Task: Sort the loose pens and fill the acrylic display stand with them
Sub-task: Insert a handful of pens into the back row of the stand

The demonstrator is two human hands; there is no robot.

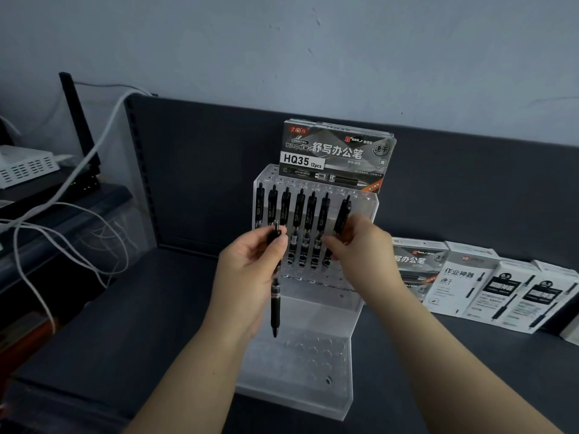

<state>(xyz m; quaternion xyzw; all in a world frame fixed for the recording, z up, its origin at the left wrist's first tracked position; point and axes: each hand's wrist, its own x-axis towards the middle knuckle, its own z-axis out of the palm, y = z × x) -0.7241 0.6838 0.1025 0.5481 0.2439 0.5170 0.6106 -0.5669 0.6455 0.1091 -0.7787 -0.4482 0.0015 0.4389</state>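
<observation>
- Left hand (pixel 250 264) gripping loose black pen (pixel 275 296), upright, tip down, at left front edge of acrylic display stand (pixel 316 314).
- Right hand (pixel 360 245) pinching seventh pen (pixel 343 214) in stand's top tier.
- Six pens (pixel 299 208) seated upright leftward.
- Pen boxes (pixel 501 289) along back edge of shelf (pixel 156 308), right.

Both raised, left hand (pixel 250 261) and right hand (pixel 360 245) show curled grip.

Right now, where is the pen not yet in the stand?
Head view, left of centre: left hand holds the loose pen tip down before the stand's left side; right hand pinches the row's rightmost pen.
</observation>
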